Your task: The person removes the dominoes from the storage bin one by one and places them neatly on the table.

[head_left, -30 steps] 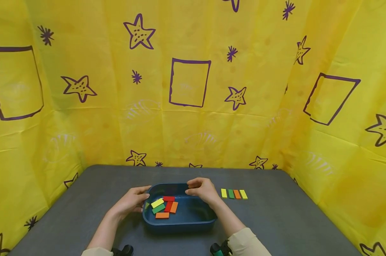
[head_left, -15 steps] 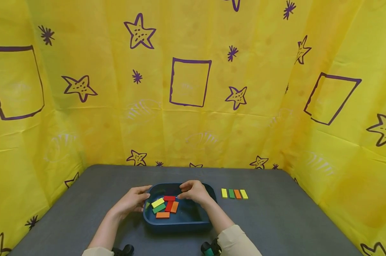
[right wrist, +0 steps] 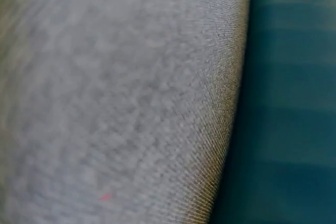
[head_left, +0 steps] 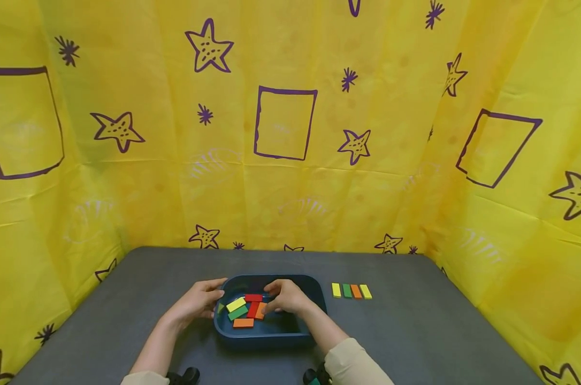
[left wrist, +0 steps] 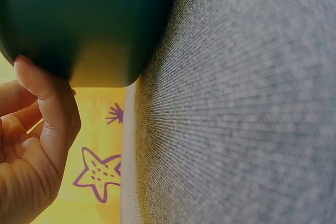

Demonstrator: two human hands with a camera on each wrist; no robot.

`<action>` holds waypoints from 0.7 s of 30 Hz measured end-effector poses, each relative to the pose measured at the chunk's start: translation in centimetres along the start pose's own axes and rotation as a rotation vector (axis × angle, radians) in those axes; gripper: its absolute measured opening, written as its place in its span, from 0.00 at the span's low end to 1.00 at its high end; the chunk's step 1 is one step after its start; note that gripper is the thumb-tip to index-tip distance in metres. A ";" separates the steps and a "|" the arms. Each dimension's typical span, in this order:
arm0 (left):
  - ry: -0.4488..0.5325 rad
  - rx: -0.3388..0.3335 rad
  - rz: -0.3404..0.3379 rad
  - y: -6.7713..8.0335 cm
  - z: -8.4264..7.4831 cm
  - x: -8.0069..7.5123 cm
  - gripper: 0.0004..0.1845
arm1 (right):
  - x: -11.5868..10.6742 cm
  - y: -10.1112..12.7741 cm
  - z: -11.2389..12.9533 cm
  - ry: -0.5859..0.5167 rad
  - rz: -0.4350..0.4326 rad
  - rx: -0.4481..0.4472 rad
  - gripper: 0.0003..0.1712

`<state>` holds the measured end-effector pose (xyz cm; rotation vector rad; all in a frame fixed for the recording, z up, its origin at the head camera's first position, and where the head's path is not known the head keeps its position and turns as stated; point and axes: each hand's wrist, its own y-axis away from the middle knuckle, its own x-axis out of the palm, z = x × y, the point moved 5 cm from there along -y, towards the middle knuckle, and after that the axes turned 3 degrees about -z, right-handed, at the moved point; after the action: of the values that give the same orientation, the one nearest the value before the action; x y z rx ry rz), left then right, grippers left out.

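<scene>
A dark blue rectangular bin [head_left: 300,337] stands on the table with several small flat blocks in its left half. Among them are a yellow block [head_left: 236,305], a green block [head_left: 238,313], a red block [head_left: 253,297] and an orange block [head_left: 243,323]. At the bin's left end my left hand [head_left: 196,300] holds the rim, its fingertip against the outer wall in the left wrist view. Inside the bin my right hand [head_left: 290,297] has thumb and fingers apart, the thumb right at another orange block [head_left: 260,311]. The right wrist view shows no hand, only the bin's wall [right wrist: 283,103] and the tabletop.
On the grey table [head_left: 406,331], right of the bin, a row of several blocks lies side by side: a yellow one [head_left: 336,290], a green one, an orange one [head_left: 356,291] and a second yellow one. Yellow patterned cloth [head_left: 290,203] walls the back and sides.
My right hand has moved left and toward me, from the bin's far rim down to the blocks inside. The left hand stays at the left rim, and the blocks keep their places.
</scene>
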<state>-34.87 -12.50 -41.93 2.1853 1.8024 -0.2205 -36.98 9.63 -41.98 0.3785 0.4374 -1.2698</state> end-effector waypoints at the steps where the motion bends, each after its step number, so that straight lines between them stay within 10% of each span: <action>1: -0.003 -0.001 -0.001 0.0 0.0 0.0 0.28 | 0.1 0.1 0.0 -0.001 0.002 0.004 0.28; 21: -0.002 0.008 0.002 0.1 0.1 0.0 0.28 | 0.6 0.1 0.0 0.174 -0.047 -0.036 0.30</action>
<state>-34.76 -12.49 -41.99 2.1913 1.8018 -0.2294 -36.70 9.14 -42.30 0.4526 0.6189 -1.2784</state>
